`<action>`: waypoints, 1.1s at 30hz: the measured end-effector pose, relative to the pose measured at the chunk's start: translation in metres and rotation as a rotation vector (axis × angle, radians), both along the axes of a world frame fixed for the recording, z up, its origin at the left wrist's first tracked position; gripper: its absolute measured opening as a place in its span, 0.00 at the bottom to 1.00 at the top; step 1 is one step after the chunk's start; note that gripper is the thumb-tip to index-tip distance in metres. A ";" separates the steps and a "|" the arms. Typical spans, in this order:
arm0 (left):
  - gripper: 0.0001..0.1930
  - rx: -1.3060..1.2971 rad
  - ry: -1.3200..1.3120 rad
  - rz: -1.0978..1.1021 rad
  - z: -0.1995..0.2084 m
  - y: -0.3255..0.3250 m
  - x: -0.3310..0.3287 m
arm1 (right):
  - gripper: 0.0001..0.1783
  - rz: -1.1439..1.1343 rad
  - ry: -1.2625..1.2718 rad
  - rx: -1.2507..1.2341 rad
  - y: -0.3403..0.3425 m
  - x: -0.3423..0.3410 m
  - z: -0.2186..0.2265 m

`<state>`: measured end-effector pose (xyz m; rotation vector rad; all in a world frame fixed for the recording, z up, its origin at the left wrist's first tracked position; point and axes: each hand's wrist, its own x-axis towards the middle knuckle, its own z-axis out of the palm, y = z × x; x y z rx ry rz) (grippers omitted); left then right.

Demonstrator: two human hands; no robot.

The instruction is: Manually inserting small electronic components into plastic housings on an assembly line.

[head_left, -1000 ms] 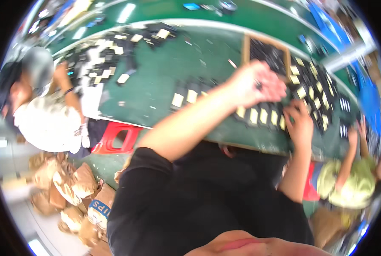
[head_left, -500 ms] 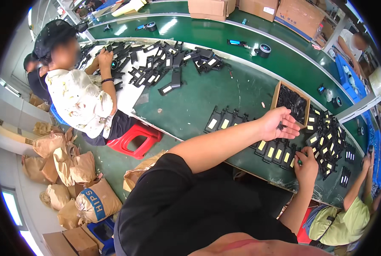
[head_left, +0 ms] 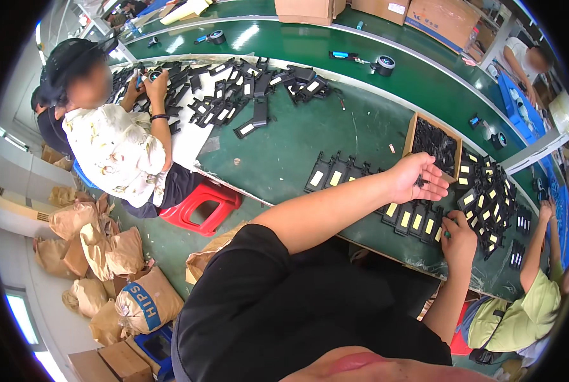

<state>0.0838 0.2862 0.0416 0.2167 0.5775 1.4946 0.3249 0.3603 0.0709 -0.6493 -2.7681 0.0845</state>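
My left hand is held palm up above the row of parts, fingers cupped, with a few small black pieces in the palm. Below it, a row of flat black plastic housings with pale yellow labels lies along the near table edge. At the right end of that row my right hand is closed, fingertips down at the last housing. A small green thing shows between its fingers; its kind is unclear. Just beyond my left hand stands a cardboard box of small black pieces.
More labelled black housings are heaped to the right, and another pile lies far left. A co-worker sits at the left by a red stool; another in light green is at the right. A green conveyor runs behind.
My right hand has shifted only slightly at the end housing; my left hand stays almost still. The co-worker at the left has raised both hands with a round part. Items on the conveyor have moved left.
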 end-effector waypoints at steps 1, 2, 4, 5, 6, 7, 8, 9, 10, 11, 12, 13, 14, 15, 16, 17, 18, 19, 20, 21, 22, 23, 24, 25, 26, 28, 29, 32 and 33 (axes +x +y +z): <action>0.19 -0.009 0.003 0.001 0.000 0.000 0.000 | 0.11 0.009 -0.013 0.001 0.000 0.000 0.000; 0.19 -0.012 -0.003 0.007 -0.001 -0.001 0.000 | 0.12 0.009 -0.013 0.012 0.003 0.000 -0.002; 0.19 0.002 -0.050 -0.016 -0.003 0.006 0.002 | 0.13 0.020 -0.041 0.037 0.007 0.006 -0.001; 0.19 -0.007 -0.074 -0.014 -0.003 0.011 -0.001 | 0.14 0.034 -0.046 0.064 0.013 0.006 -0.003; 0.18 -0.009 -0.092 -0.016 -0.004 0.015 -0.001 | 0.14 0.036 -0.043 0.079 0.015 0.007 -0.004; 0.18 0.042 -0.134 -0.029 -0.014 0.016 -0.007 | 0.15 0.043 -0.057 0.078 0.016 0.004 -0.005; 0.18 0.072 -0.098 -0.003 -0.010 0.015 -0.007 | 0.15 0.047 -0.080 0.076 0.018 0.005 -0.004; 0.18 0.063 -0.134 0.011 -0.010 0.015 -0.010 | 0.15 0.052 -0.075 0.076 0.017 0.003 -0.003; 0.19 0.028 -0.147 0.028 -0.002 0.010 -0.012 | 0.15 0.054 -0.060 0.084 0.022 0.004 -0.009; 0.19 0.011 -0.127 0.046 0.001 0.004 -0.015 | 0.15 0.062 -0.064 0.053 0.022 0.000 -0.012; 0.19 -0.054 -0.066 0.098 0.013 0.001 -0.010 | 0.16 0.078 -0.045 0.052 0.023 0.001 -0.012; 0.20 -0.072 0.011 0.131 0.019 -0.003 -0.007 | 0.15 0.093 -0.002 0.039 0.025 0.002 -0.016; 0.21 -0.062 0.096 0.130 0.023 -0.002 -0.003 | 0.11 0.069 -0.025 0.033 0.026 0.007 -0.017; 0.24 0.006 0.111 0.060 0.018 -0.001 -0.009 | 0.12 0.057 0.005 0.036 0.025 0.006 -0.021; 0.21 -0.072 0.017 0.048 0.011 -0.002 -0.008 | 0.13 0.048 0.036 0.039 0.025 0.008 -0.025; 0.21 -0.073 0.002 0.037 0.005 0.001 -0.004 | 0.13 0.048 0.055 0.053 0.025 0.014 -0.027; 0.20 -0.055 0.016 0.027 0.006 -0.001 -0.003 | 0.13 0.047 0.051 0.050 0.024 0.015 -0.027; 0.20 -0.036 0.029 0.017 0.006 -0.002 -0.002 | 0.13 0.038 0.039 0.057 0.024 0.015 -0.027; 0.20 -0.059 0.033 0.022 0.006 -0.003 -0.001 | 0.12 0.029 0.027 0.064 0.023 0.016 -0.026; 0.20 -0.062 0.038 0.025 0.010 -0.003 0.000 | 0.12 0.031 0.043 0.060 0.023 0.016 -0.026; 0.20 -0.068 0.048 0.028 0.011 -0.003 0.001 | 0.12 0.033 0.047 0.057 0.023 0.016 -0.026; 0.20 -0.074 0.056 0.030 0.013 -0.004 0.002 | 0.12 0.028 0.051 0.053 0.023 0.016 -0.026; 0.20 -0.075 0.055 0.032 0.013 -0.004 0.001 | 0.11 0.024 0.051 0.051 0.024 0.014 -0.027; 0.20 -0.075 0.052 0.035 0.013 -0.004 0.000 | 0.11 0.025 0.048 0.050 0.024 0.013 -0.027; 0.20 -0.075 0.048 0.036 0.013 -0.004 0.000 | 0.11 0.016 0.046 0.043 0.024 0.011 -0.027; 0.20 -0.081 0.049 0.037 0.014 -0.003 -0.001 | 0.10 0.005 0.042 0.037 0.025 0.009 -0.026; 0.20 -0.086 0.052 0.038 0.014 -0.003 -0.001 | 0.10 -0.001 0.032 0.022 0.025 0.009 -0.025; 0.20 -0.103 0.053 0.039 0.014 -0.002 -0.001 | 0.09 -0.010 0.023 0.010 0.026 0.008 -0.025; 0.20 -0.105 0.054 0.042 0.015 -0.003 -0.001 | 0.09 -0.009 0.027 0.010 0.026 0.007 -0.026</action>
